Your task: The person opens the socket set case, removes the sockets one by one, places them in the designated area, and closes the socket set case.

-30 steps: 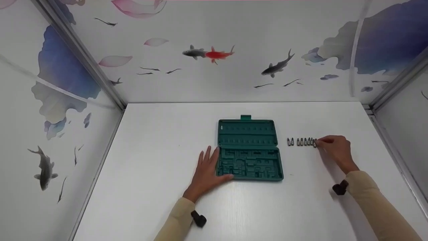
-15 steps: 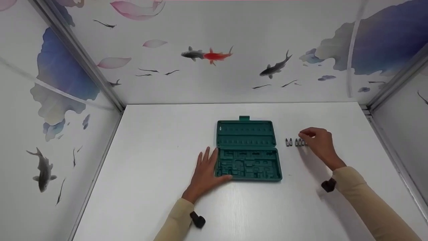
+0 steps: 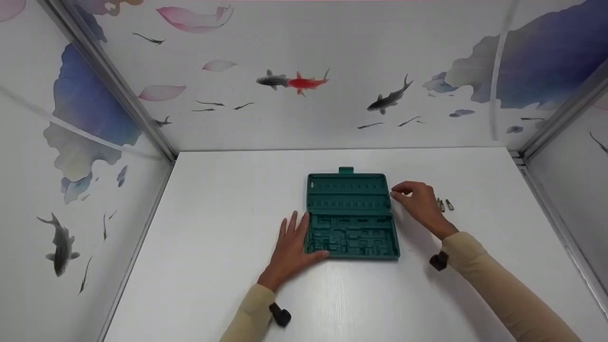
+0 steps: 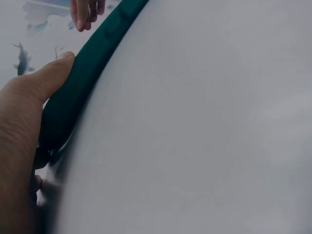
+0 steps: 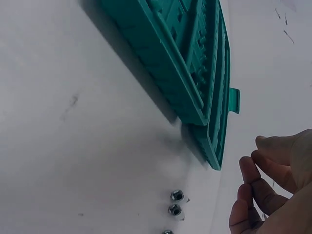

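Observation:
An opened green plastic tool case (image 3: 349, 194) lies on the white table, its lid folded back. My left hand (image 3: 289, 249) rests at the case's lower left corner, fingers along the left side and thumb (image 4: 58, 73) on the front edge. Beside the lid's right edge hovers my right hand (image 3: 420, 202), fingers loosely bent with thumb and index tips close together; nothing shows between them. Small metal sockets (image 3: 450, 204) stand right of the case, part of their row hidden behind that hand. The right wrist view shows a few sockets (image 5: 177, 196) below the case corner.
Molded recesses fill the lower half of the case. A latch tab (image 3: 346, 170) sticks out from the lid's far edge. White panels with printed fish (image 3: 387, 99) wall the table at the back and sides. Each forearm carries a small black camera (image 3: 280, 315).
My right hand has left the socket at the row's right end and moved left over the row to the lid's edge. That socket now stands slightly apart. The left hand stays put.

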A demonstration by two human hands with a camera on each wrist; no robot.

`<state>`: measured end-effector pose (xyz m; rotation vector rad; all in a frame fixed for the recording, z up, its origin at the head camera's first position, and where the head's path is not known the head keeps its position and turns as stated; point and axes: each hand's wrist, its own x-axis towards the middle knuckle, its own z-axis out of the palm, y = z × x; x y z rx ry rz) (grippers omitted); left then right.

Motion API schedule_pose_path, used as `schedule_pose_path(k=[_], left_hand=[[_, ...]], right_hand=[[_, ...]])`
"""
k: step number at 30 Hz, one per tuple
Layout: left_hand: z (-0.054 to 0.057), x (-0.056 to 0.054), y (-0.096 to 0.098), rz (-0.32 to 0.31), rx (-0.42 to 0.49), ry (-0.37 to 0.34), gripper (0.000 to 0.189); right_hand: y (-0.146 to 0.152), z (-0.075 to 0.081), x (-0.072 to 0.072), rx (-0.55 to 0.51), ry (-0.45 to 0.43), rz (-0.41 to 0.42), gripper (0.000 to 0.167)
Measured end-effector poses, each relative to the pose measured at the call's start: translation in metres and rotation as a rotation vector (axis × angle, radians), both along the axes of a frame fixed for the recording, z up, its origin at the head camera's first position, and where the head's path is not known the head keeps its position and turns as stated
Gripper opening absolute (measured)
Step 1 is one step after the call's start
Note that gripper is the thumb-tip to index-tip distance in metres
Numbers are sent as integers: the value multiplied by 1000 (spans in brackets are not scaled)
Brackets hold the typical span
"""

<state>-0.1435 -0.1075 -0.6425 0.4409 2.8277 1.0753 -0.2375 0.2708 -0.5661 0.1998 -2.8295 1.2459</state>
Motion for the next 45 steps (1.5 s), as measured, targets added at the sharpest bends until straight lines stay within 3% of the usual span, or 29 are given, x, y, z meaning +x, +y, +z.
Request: schedule_pose_path(k=[14,25,37,45], left_hand=[[-4,-1,-2,-17,28,17,120],[-1,0,-1,-18,8,0,120],[-1,2,-1,-12,-8,15,121],[0,0,0,-2,11,6,121]], right_hand=[[-53,-8,-14,-89,87,134,19],[-83,-19,-23,-160,60,193,23],[-111,-24,-39,-152,34,244,27],[-136,-29,-50,-125,91,303,26]])
